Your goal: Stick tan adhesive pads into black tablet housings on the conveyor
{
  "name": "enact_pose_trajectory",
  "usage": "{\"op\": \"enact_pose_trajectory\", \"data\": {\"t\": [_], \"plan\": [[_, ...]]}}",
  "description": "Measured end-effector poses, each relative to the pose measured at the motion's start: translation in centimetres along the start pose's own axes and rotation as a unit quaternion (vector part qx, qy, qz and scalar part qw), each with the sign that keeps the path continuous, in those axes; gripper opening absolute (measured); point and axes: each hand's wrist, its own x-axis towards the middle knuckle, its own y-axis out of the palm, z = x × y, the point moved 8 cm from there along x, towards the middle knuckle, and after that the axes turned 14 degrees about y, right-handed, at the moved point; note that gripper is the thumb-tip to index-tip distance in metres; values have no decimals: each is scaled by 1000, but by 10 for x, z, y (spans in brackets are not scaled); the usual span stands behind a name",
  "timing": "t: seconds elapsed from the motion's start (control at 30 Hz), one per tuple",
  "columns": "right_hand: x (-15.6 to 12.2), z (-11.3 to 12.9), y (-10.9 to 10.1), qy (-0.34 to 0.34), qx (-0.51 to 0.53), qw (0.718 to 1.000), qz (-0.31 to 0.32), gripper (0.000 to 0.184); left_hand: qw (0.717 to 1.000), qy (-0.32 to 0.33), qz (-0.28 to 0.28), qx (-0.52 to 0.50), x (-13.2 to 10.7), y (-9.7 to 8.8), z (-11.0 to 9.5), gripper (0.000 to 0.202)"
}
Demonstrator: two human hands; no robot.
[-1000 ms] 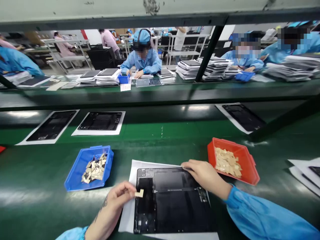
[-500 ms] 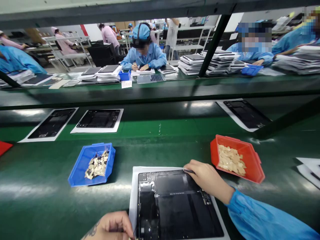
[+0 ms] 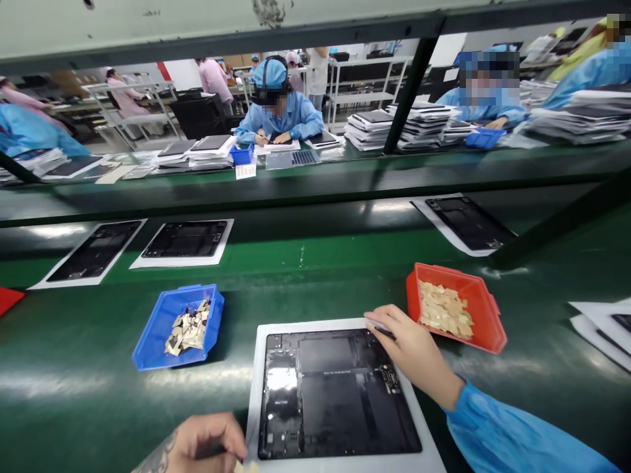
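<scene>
A black tablet back housing (image 3: pixel 335 394) lies on a white sheet (image 3: pixel 345 463) at the bottom middle of the view. My right hand (image 3: pixel 414 345) rests at its upper right corner, pinching a slim dark tool (image 3: pixel 385 332). My left hand (image 3: pixel 207 443) sits low, just left of the sheet and partly cut off by the picture's bottom edge. A small tan piece (image 3: pixel 245 466) shows at its fingertips. A blue bin (image 3: pixel 152 335) of tan pieces and dark bits stands to the left, and a red bin (image 3: pixel 486 322) of tan pieces stands to the right.
The green bench holds further black housings on white sheets (image 3: pixel 182 240) farther off and at the right edge. A dark beam (image 3: pixel 246 39) crosses above them. Beyond it, co-workers in blue sit among stacked tablets (image 3: pixel 421 125).
My left hand has dropped toward the bottom edge, carrying the tan piece from the housing's left side. The view has shifted slightly, and my right hand stays near the housing's upper right corner.
</scene>
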Motion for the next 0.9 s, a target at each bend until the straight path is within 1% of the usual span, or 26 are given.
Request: {"op": "enact_pose_trajectory", "data": {"t": [0.07, 0.1, 0.17, 0.2, 0.23, 0.27, 0.3, 0.37, 0.47, 0.5, 0.57, 0.63, 0.7, 0.8, 0.9], "plan": [[-10, 1, -8, 18, 91, 995, 22, 25, 997, 42, -45, 37, 6, -7, -19, 34], [-15, 3, -9, 30, 129, 990, 45, 26, 995, 61, -69, 47, 12, -6, -32, 33], [-25, 8, -6, 57, 192, 974, 105, 28, 988, 102, -103, 53, 32, 5, -58, 28], [-30, 11, -3, 66, 218, 964, 139, 28, 985, 128, -106, 49, 45, 16, -72, 26], [-33, 14, 0, 72, 242, 953, 170, 27, 983, 150, -98, 35, 60, 31, -84, 25], [-36, 16, 2, 78, 265, 942, 193, 25, 984, 161, -75, 18, 76, 47, -93, 23], [-38, 16, 3, 84, 289, 931, 207, 24, 984, 171, -48, 6, 91, 65, -101, 22], [-39, 12, 2, 104, 342, 908, 219, 26, 981, 193, -13, -5, 116, 94, -114, 17], [-36, 0, -6, 136, 426, 870, 207, 27, 976, 215, 29, -10, 141, 128, -123, 14], [-35, -4, -10, 138, 448, 861, 196, 26, 975, 217, 39, -16, 147, 136, -125, 14], [-33, -10, -22, 130, 477, 853, 169, 24, 975, 213, 52, -36, 157, 150, -127, 16], [-31, -16, -33, 120, 487, 853, 147, 23, 975, 204, 59, -60, 168, 162, -129, 18], [-28, -24, -42, 118, 482, 859, 124, 22, 976, 198, 63, -67, 178, 173, -132, 19], [-25, -39, -51, 123, 467, 872, 84, 20, 976, 200, 76, -44, 192, 190, -140, 20], [-23, -54, -58, 131, 458, 878, 52, 19, 972, 215, 92, -10, 202, 203, -147, 18]]}}
